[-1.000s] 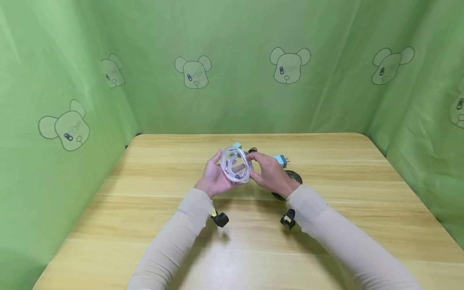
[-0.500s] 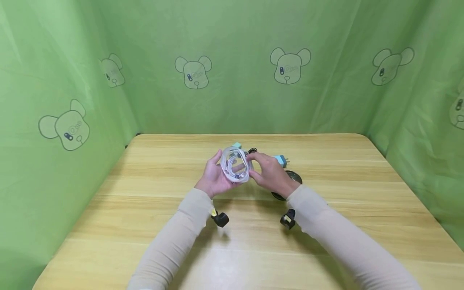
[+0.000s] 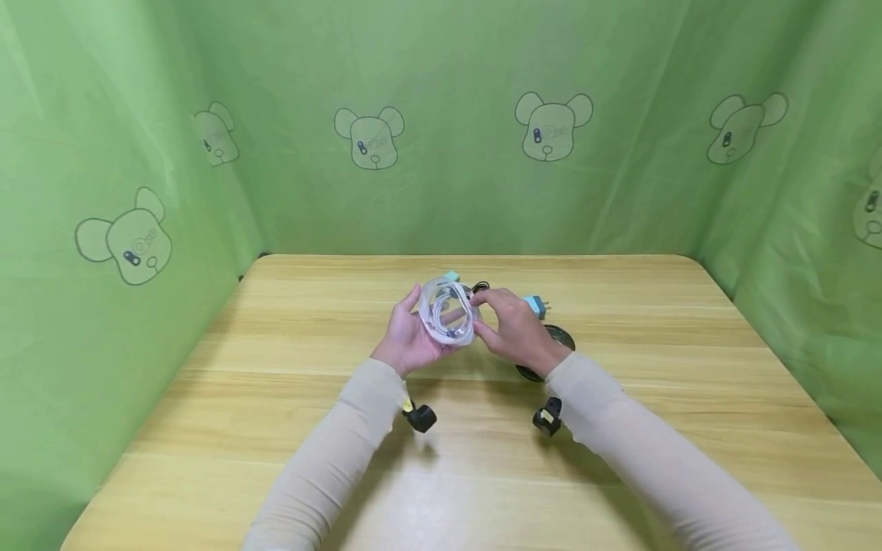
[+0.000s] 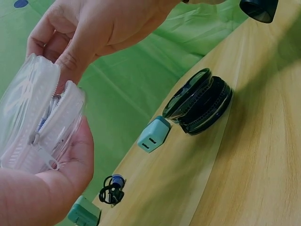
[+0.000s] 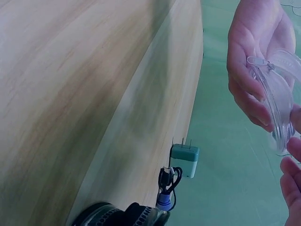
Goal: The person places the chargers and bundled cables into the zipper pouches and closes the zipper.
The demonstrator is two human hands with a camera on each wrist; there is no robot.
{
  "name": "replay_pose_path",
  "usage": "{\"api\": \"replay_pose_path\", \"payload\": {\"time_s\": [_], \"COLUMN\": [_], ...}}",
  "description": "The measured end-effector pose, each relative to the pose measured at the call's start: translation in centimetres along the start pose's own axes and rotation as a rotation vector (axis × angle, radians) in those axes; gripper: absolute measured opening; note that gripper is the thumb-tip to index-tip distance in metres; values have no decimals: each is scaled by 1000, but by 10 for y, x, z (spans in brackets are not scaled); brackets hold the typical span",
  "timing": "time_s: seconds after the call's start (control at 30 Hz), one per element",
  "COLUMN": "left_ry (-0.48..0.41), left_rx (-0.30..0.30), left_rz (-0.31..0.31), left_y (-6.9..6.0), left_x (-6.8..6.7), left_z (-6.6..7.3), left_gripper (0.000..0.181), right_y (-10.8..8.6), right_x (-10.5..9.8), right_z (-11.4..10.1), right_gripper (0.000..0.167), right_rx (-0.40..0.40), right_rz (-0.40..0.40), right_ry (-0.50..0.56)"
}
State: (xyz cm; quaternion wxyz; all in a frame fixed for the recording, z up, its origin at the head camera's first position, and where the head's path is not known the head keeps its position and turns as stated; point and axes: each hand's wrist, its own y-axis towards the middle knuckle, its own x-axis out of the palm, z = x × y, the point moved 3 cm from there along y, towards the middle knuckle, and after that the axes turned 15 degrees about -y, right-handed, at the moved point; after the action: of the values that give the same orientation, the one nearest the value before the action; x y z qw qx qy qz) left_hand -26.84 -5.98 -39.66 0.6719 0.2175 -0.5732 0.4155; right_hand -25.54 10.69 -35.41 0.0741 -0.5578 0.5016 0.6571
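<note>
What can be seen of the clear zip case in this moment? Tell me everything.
The clear zip case is rounded, its see-through walls looking like soft plastic, with a whitish zipper along the edge. The zipper is parted on one side of its slider, and the pull tab lies near the left hand. A coiled white cable shows inside. The case is tilted, held above the table: the left hand cradles it, while the right hand pinches its rim.
</note>
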Motion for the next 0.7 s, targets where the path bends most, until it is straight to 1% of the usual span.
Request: {"api": "replay_pose_path", "payload": {"time_s": [0.2, 0.3, 0.4, 0.47, 0.57, 0.7], "left_ry": [-10, -4, 5, 9, 11, 11], "left_rx": [10, 10, 12, 13, 10, 1], "left_rz": [-6, -12, -16, -17, -21, -37], "left_y": [1, 2, 3, 3, 3, 1], "left_x": [1, 1, 1, 1, 2, 3], "left_z": [0, 0, 0, 0, 0, -1], "left_gripper": [68, 68, 68, 68, 68, 70], "right_y": [-2, -3, -3, -3, -3, -3], "right_x": [1, 2, 2, 2, 0, 0], "right_z": [1, 2, 3, 4, 5, 7], "right_gripper": [27, 19, 10, 7, 11, 21], "right_rx": [-2, -12, -14, -15, -17, -12], "right_rz": [21, 29, 18, 9, 5, 6], "right_ry": [1, -2, -5, -3, 17, 27]}}
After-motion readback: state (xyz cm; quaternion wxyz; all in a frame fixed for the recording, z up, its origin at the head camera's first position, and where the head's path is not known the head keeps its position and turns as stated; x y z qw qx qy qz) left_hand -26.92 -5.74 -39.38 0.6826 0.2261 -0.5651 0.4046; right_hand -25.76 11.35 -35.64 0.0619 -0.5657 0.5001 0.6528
